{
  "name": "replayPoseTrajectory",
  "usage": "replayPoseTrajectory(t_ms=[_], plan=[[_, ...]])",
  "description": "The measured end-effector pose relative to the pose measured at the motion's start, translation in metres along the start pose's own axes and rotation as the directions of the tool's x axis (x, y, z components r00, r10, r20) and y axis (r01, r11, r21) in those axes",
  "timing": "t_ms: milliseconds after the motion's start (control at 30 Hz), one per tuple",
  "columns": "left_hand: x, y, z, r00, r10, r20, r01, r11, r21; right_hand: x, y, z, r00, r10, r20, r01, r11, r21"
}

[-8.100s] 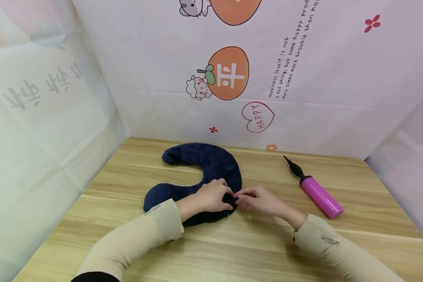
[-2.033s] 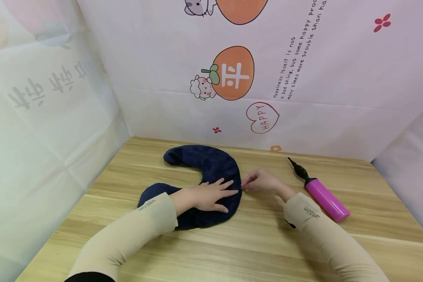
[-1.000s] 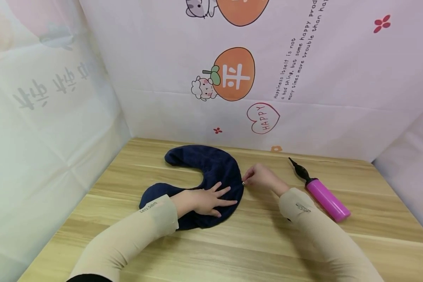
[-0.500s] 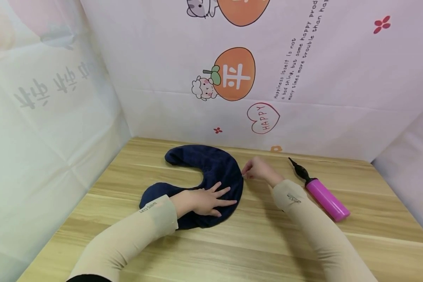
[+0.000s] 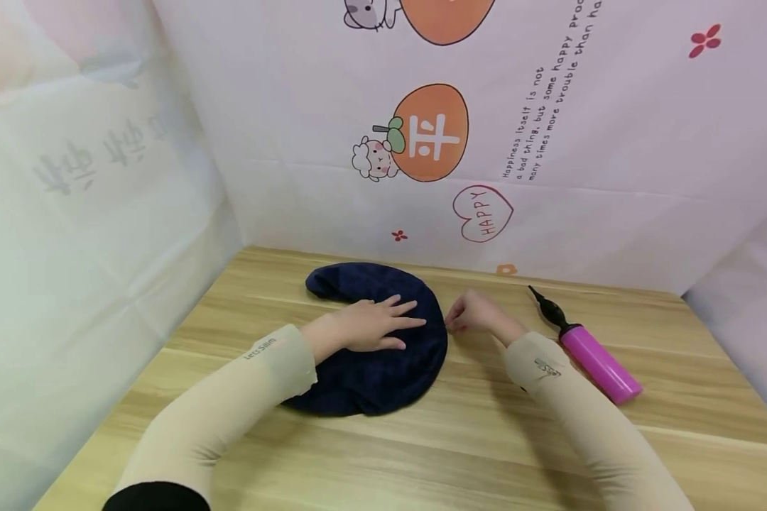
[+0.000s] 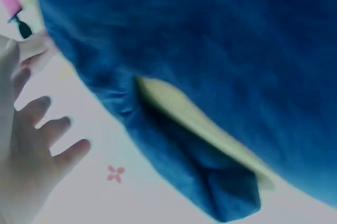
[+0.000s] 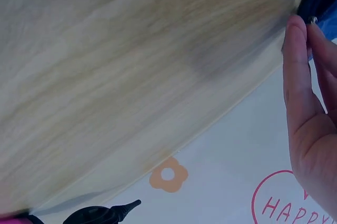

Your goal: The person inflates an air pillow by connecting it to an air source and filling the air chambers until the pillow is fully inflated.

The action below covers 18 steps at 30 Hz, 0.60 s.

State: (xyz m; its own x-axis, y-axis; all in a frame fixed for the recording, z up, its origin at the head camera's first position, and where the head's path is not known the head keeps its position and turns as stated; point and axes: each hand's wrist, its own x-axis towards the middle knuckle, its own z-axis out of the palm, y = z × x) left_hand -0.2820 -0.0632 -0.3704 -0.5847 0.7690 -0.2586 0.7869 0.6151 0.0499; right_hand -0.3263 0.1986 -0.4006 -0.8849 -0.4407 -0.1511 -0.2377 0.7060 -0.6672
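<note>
A navy U-shaped neck pillow (image 5: 383, 380), flat and soft-looking, lies on the wooden table. My left hand (image 5: 373, 325), fingers straight and spread, is over the middle of the pillow; whether it touches the fabric I cannot tell. At the pillow's right edge my right hand (image 5: 476, 312) pinches a small metal zipper pull (image 7: 314, 20) between thumb and finger. A strip of dark zipper shows just above those fingertips in the right wrist view. The near arm of the pillow is partly hidden under my left sleeve.
A pink hand pump (image 5: 601, 363) with a black nozzle lies to the right of my right hand. Behind the wooden table (image 5: 371, 461) hangs a printed white cloth (image 5: 294, 106), with more white cloth at both sides.
My right hand has slid from the lower right of the pillow up along its edge. My left hand, first gripping the edge, then spread flat on the fabric, has now moved farther back.
</note>
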Motion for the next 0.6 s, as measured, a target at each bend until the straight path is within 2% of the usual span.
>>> replayPoseTrajectory(t_ms=[100, 233, 367, 600], plan=[[0.012, 0.001, 0.008, 0.999, 0.026, -0.03, -0.026, 1.0, 0.016, -0.003, -0.001, -0.003, 0.998, 0.012, 0.067, -0.014, 1.0, 0.028], [0.021, 0.008, 0.02, 0.998, 0.048, 0.029, -0.046, 0.997, -0.056, -0.006, -0.002, -0.005, 0.992, 0.031, 0.123, -0.037, 0.998, 0.041], [0.021, 0.015, 0.027, 0.993, 0.026, 0.114, -0.019, 0.998, -0.056, -0.006, -0.001, -0.005, 0.992, 0.036, 0.122, -0.043, 0.998, 0.053], [0.022, 0.019, 0.031, 0.991, 0.009, 0.137, -0.007, 1.0, -0.016, -0.007, 0.004, -0.005, 0.996, 0.019, 0.087, -0.022, 0.999, 0.036]])
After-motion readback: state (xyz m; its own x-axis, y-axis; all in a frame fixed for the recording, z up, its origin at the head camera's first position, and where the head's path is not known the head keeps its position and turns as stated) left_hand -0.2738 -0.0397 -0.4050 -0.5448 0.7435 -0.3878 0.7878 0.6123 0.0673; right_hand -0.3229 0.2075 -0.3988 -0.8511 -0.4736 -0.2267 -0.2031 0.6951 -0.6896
